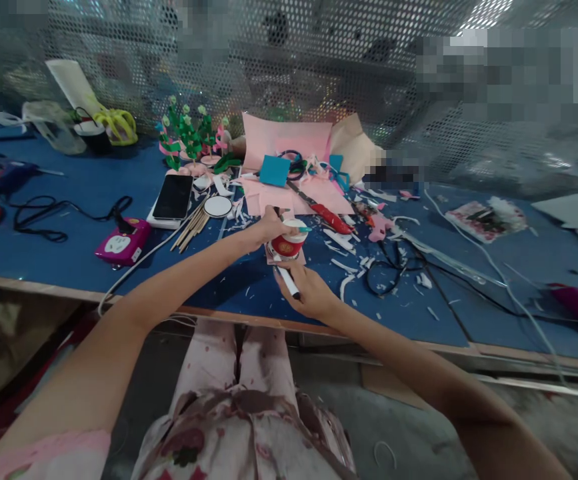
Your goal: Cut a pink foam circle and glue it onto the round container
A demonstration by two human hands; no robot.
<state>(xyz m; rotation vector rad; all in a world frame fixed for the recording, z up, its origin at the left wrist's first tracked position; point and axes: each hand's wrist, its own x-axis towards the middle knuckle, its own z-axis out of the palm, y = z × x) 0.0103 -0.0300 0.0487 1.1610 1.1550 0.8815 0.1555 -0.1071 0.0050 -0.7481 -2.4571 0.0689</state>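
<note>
Near the surface's front edge, the left hand's fingers grip a red-and-white roll, apparently steadying it on pink paper; the right hand's fingers grip a marker, angled toward its base.

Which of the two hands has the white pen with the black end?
The right hand, nearer the front edge of the table: the pen slants out from it. The left hand is at the red-and-white tub.
</note>
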